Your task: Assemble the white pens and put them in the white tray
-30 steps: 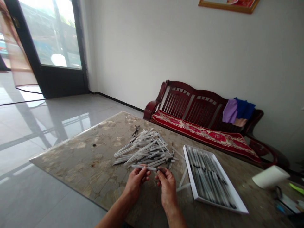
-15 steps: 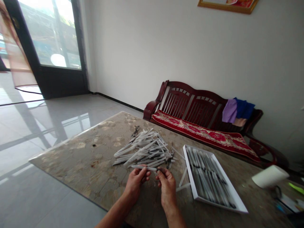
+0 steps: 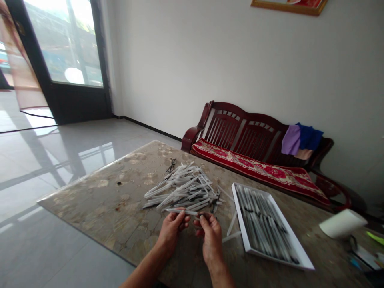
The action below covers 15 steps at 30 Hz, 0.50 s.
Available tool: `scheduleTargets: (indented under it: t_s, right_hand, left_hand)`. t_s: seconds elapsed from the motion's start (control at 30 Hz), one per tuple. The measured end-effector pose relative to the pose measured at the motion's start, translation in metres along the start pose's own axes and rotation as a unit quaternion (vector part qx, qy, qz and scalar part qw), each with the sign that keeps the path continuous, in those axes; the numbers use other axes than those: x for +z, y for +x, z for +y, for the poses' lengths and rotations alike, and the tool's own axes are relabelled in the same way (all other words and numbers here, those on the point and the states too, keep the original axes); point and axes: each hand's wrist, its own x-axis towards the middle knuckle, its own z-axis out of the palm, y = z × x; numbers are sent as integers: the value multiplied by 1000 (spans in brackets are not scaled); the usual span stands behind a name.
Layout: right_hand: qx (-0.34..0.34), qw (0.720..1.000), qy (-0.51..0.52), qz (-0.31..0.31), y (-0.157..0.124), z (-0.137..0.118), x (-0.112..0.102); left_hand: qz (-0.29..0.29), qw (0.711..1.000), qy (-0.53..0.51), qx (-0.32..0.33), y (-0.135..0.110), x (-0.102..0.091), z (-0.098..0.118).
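My left hand (image 3: 174,226) pinches a slim whitish pen (image 3: 191,213) that lies level across the fingers. At the pen's right end, my right hand (image 3: 210,230) is closed on a small dark piece that looks like a pen cap, mostly covered by the thumb and fingers. Just beyond both hands spreads a loose pile of white pen barrels (image 3: 180,186), some with dark parts among them. To the right stands a shallow white box (image 3: 244,236) holding rows of pens (image 3: 264,224) with black ends.
A pair of glasses (image 3: 171,165) lies behind the pile. Two loose white barrels (image 3: 231,237) lie against the box's left side. A white roll (image 3: 342,223) rests at the table's right. Beyond the patterned table (image 3: 99,208) is a wooden bench (image 3: 249,132) with a red cushion.
My right hand has closed in on the pen's right end, so the dark piece is more covered. The left hand keeps its hold in nearly the same place.
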Motion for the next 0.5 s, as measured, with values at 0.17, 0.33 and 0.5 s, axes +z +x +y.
scheduleTargets:
  t_s: [0.17, 0.33, 0.5]
  right_hand:
    - [3, 1000, -4, -1, 0, -7, -2]
    - [-36, 997, -65, -33, 0, -9, -5]
    - [-80, 991, -107, -19, 3, -4, -8]
  left_hand:
    - [4, 1000, -8, -6, 0, 2, 2]
    - [4, 1000, -6, -5, -1, 4, 3]
    - [2, 1000, -2, -7, -1, 4, 2]
